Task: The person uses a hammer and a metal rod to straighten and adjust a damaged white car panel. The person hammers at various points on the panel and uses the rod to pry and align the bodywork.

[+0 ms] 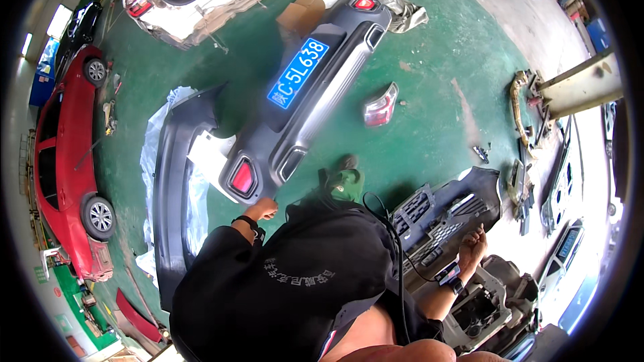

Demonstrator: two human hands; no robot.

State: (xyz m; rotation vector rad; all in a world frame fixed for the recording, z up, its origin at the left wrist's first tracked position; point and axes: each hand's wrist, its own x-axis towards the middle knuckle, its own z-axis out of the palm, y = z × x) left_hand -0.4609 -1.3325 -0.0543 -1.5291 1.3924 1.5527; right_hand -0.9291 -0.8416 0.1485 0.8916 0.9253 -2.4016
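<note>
A dark grey rear bumper [267, 135] with a silver lower strip, red lamps and a blue licence plate [298, 74] stretches diagonally ahead of me. My left hand [263, 209] is closed beside its near end; whether it touches the bumper or holds something small, I cannot tell. Out to the right, my right hand [473, 247] is raised with fingers pinched together, above a dark front bumper with grilles [484, 198]. Anything between those fingers is too small to make out. A second grey bumper [176, 181] lies on plastic sheeting [151, 161] to the left.
A loose tail lamp [381, 106] rests on the green floor. Flattened cardboard [300, 16] lies beyond the bumper, near a white car [201, 17] with its rear stripped. A red car [64, 154] stands left. Metal parts [520, 181] and a post [582, 86] are at right.
</note>
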